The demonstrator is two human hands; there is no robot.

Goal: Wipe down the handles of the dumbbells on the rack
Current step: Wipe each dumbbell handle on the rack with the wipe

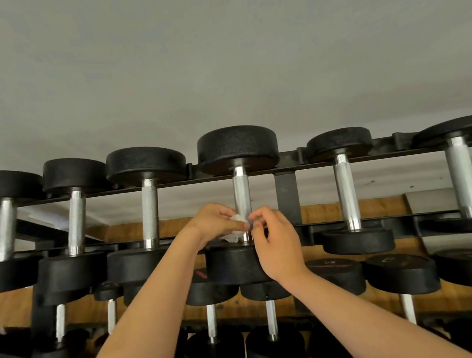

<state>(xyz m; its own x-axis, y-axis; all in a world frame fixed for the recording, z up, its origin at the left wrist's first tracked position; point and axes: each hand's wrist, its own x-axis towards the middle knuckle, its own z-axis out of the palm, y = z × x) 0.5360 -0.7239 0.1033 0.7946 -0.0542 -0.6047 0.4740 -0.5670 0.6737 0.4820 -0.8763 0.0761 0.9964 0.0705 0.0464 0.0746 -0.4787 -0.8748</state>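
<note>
While pinching the wipe (237,220) on the middle handle (241,190) with left hand (212,223) and right hand (276,240), mid-job (no telling clean from dirty), with more to wipe.

Dumbbells, hands and wipe, counted.

One rack (287,195) shows two tiers. The upper-tier dumbbells (149,212) number six with handles showing, plus a seventh cut off at the left edge with only its black head visible. The lower-tier dumbbells (210,323) show six chrome handles; further heads there are too hidden to count surely. Two hands: one left hand (214,223), one right hand (277,244). One white wipe (236,219).
</note>
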